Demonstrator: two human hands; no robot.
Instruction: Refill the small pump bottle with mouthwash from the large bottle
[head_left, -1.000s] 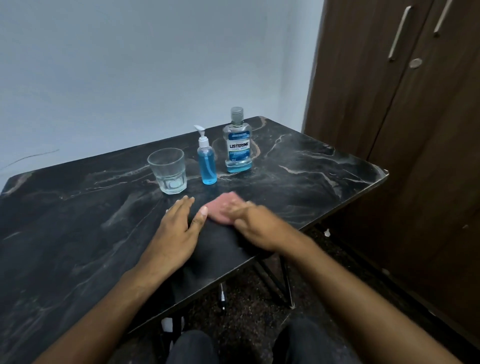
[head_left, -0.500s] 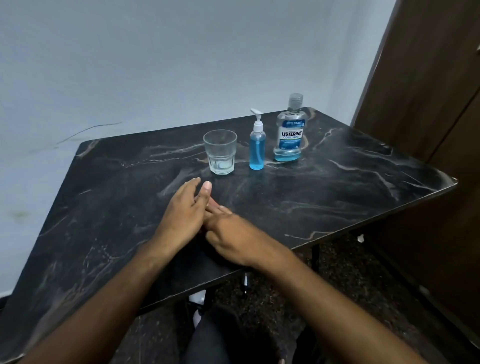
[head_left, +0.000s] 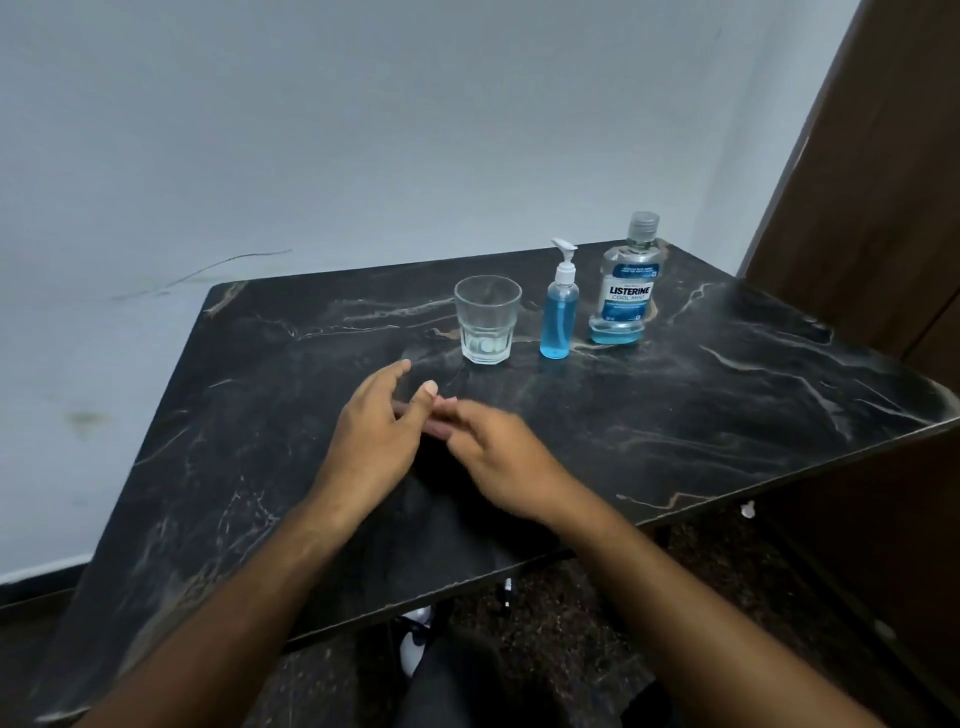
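We take the clear drinking glass (head_left: 487, 318) as our landmark: it stands upright toward the far side of the black marble-patterned tabletop (head_left: 727, 405), with a little clear liquid at its bottom. Just to the right of the glass stands the small pump bottle (head_left: 559, 310), upright, its white pump head still on and its body filled well up with blue liquid. Right of that again, a bit farther from the glass, stands the large Listerine mouthwash bottle (head_left: 626, 283), upright with its cap on; we see blue liquid only in a low band at its base. The two bottles are close together but apart, and neither touches the glass.

Nearer to us than the glass, both our hands hover low over the middle of the tabletop. Our left hand (head_left: 374, 434) sits below and to the left of the glass, fingers spread loosely and thumb raised, gripping nothing. Our right hand (head_left: 498, 457) lies just below the glass, slightly blurred, back turned up, fingers loose and empty. The fingertips of the two hands meet or overlap; we cannot tell which. Neither hand touches the glass or either bottle.
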